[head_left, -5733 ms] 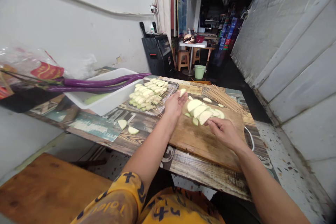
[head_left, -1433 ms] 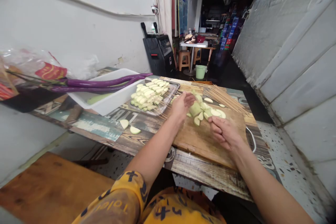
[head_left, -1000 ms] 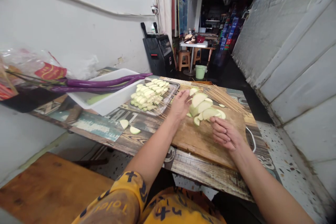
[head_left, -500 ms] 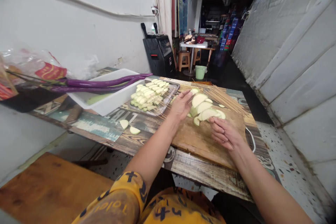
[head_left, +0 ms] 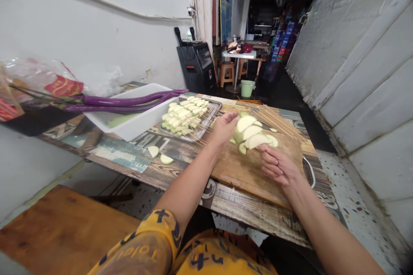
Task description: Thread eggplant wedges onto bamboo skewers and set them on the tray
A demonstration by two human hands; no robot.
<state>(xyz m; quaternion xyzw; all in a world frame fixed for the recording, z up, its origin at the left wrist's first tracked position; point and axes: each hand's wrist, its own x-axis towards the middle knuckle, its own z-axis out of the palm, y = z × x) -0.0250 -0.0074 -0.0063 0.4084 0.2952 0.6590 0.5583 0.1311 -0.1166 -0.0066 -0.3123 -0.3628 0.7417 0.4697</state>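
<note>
My right hand (head_left: 274, 164) is closed in a pinch at the near end of a row of pale green vegetable slices (head_left: 250, 131), which overlap like those on a skewer; the stick itself is hidden. At the far end of the row my left hand (head_left: 224, 128) reaches in, fingers stretched out and curved, its tips beside a slice. Its thumb is hidden. Below both hands lies a wooden cutting board (head_left: 238, 169) with loose slices. Left of it, a metal tray (head_left: 211, 122) holds skewered slices (head_left: 183, 114).
Thin wooden skewers (head_left: 280, 122) lie behind the board. Long purple eggplants (head_left: 129, 101) rest across a white bin (head_left: 135, 131) at the left, near plastic bags (head_left: 64, 81). Two loose slices, one a half-round slice (head_left: 166, 159), lie on the patterned table (head_left: 129, 154).
My left hand has shifted very slightly at the far end of the slices. My right hand keeps its pinch in nearly the same spot.
</note>
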